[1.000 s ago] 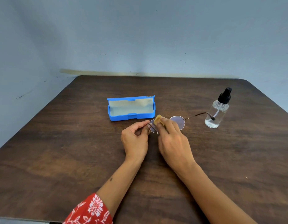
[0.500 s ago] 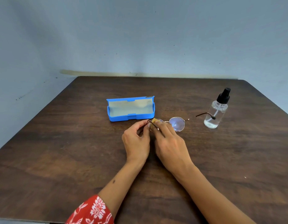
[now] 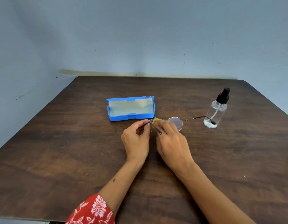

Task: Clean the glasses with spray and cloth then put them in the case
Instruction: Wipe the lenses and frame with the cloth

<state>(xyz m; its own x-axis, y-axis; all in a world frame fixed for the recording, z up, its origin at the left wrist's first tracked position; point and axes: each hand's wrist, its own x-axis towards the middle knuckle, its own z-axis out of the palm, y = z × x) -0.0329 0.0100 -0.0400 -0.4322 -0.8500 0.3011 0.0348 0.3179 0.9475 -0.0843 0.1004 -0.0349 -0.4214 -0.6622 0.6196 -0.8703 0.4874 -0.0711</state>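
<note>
Blue-grey wall [image 3: 140, 38] stands behind our dark wooden tabletop [image 3: 59, 151], marked with a few small specks. We hold the glasses [image 3: 175, 122] near the middle of the tabletop, just in front of the case [image 3: 117, 118]. Our left hand [image 3: 136, 143] pinches the frame at its left end between thumb and fingertips, so that grip is closed on the glasses. Our right hand [image 3: 172, 144] presses a small yellow cloth [image 3: 155, 121] against the left lens, fingers curled around it (most of the cloth is hidden under them). The right lens shows bare, and its temple reaches toward the bottle [image 3: 216, 112], which stands upright to the right, its black spray head on top. The blue case lies open, its pale lining showing. A red floral sleeve [image 3: 93, 210] covers our left forearm near the bottom edge.
</note>
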